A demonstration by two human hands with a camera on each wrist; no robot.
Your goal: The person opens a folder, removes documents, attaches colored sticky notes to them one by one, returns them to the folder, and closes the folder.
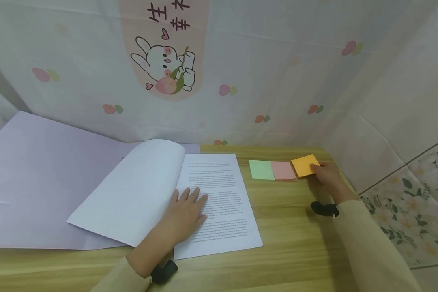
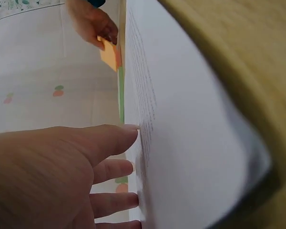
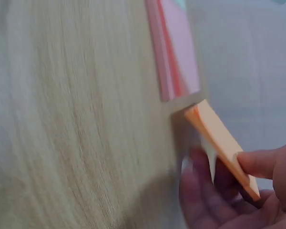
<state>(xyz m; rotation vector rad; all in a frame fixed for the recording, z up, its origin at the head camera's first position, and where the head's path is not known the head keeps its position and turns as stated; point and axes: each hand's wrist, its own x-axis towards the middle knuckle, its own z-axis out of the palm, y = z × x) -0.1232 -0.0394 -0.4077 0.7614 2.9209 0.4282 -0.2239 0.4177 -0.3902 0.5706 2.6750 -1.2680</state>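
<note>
In the head view my left hand (image 1: 184, 217) lies with spread, straight fingers on a printed page (image 1: 222, 202) of a stapled-looking stack of paper. A turned-over white sheet (image 1: 131, 190) curls back to the left of that hand. At the right, my right hand (image 1: 328, 178) pinches an orange sticky note pad (image 1: 303, 165), thumb on top and fingers beneath. The right wrist view shows this orange pad (image 3: 221, 143) tilted and raised off the table. Beside it sit a pink sticky note pad (image 1: 282, 170) and a green sticky note pad (image 1: 260, 169), edge to edge.
A large lilac folder (image 1: 58, 174) lies open under the turned sheet, on the left of the wooden table (image 1: 284, 235). Behind the table hangs a white patterned curtain (image 1: 270, 73). A floral panel (image 1: 416, 202) borders the right side.
</note>
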